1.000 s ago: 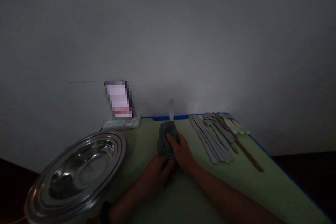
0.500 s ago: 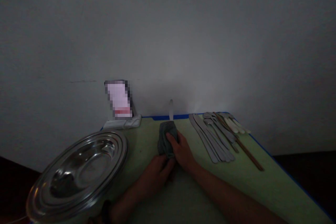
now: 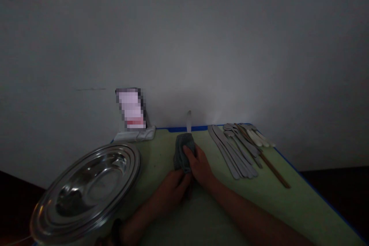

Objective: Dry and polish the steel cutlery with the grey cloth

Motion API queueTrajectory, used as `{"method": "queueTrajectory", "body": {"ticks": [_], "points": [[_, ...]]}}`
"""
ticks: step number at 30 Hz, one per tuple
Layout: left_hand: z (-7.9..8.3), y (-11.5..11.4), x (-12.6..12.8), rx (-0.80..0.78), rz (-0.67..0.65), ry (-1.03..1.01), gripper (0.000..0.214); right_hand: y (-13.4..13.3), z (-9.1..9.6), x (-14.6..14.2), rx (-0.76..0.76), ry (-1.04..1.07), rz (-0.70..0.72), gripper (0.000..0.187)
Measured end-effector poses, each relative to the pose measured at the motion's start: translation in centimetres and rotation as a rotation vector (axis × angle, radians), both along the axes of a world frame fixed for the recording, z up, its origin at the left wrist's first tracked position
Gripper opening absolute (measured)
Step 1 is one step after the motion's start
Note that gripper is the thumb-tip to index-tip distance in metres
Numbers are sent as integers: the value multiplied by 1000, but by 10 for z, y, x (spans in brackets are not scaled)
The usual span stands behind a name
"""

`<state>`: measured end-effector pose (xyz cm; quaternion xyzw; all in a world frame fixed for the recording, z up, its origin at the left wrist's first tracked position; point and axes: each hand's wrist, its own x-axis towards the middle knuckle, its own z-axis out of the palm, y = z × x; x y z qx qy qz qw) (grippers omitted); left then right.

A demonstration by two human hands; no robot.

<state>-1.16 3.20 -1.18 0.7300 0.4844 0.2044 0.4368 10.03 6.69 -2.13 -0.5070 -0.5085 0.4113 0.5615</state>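
A grey-green cloth [image 3: 181, 153] is wrapped around a table knife, whose silvery blade [image 3: 189, 122] sticks up past the cloth's top edge. My right hand [image 3: 201, 166] is closed around the cloth from the right, its thumb pressed on the front. Just below, my left hand [image 3: 174, 187] is closed at the lower end of the wrapped knife. The knife's handle is hidden by the cloth and my fingers.
Several table knives [image 3: 230, 153] lie on the green table [image 3: 276, 207], beside spoons, brown chopsticks [image 3: 275, 171] and white-handled cutlery [image 3: 255, 137]. A large steel basin [image 3: 86, 184] stands at left. Behind it, a phone [image 3: 132, 109] leans on a white object [image 3: 135, 133] near the wall.
The view has shifted very slightly. Both hands keep their hold on the cloth and knife, with hardly any visible movement.
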Motion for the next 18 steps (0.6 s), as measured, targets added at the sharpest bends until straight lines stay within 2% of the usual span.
{"method": "queueTrajectory", "body": {"ticks": [3,9,14,18], "points": [[4,-1,-1,-13,-61,11,36,2,1,1,-25,55,9,27],[10,-11,-7,11,-354,116,32,18,-4,14,-155,331,-37,41],[11,-17,-16,132,-375,125,21,30,-6,24,-128,535,-30,49],[15,-18,-14,-8,-370,9,15,33,-5,24,-101,580,-41,48]]}}
